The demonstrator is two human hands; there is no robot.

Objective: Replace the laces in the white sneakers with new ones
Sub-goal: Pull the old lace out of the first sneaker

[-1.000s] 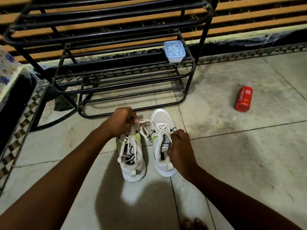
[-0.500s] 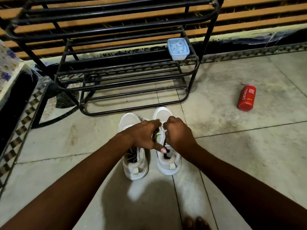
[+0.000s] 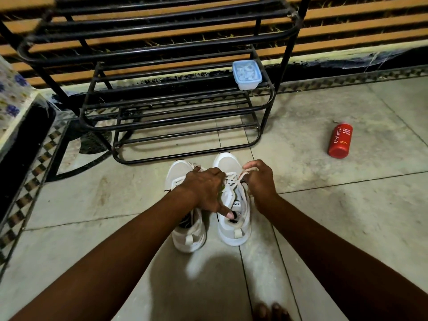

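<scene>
— What differs from half a second back, as you see it from your desk?

— I see the right hand (image 3: pixel 260 184) has pulled away to the right side of the right sneaker (image 3: pixel 234 205); before, both hands were bunched together over its tongue. It now pinches a loop of the white lace (image 3: pixel 249 170) and draws it up and out over the toe end. The left hand (image 3: pixel 206 188) has barely shifted: it reaches across the left sneaker (image 3: pixel 185 228) and its fingers curl over the lacing of the right one, thumb tip pressed at the collar opening.

— So both hands are grasping?

— The right clearly holds the lace between its fingertips. The left clasps the right sneaker's upper; I cannot tell whether it also holds a lace end.

— Where are the shoes, and how do they lie?

— On the tiled floor (image 3: pixel 324 216), side by side and nearly touching, just in front of the black metal rack (image 3: pixel 176 126). Each runs lengthwise away from me: toes toward the rack, heel tabs toward me, soles down.

— Anything else?

— A lidded plastic tub (image 3: pixel 246 74) on the rack's middle shelf, and a red bottle (image 3: pixel 340 140) lying on the floor, well apart to the right.
</scene>
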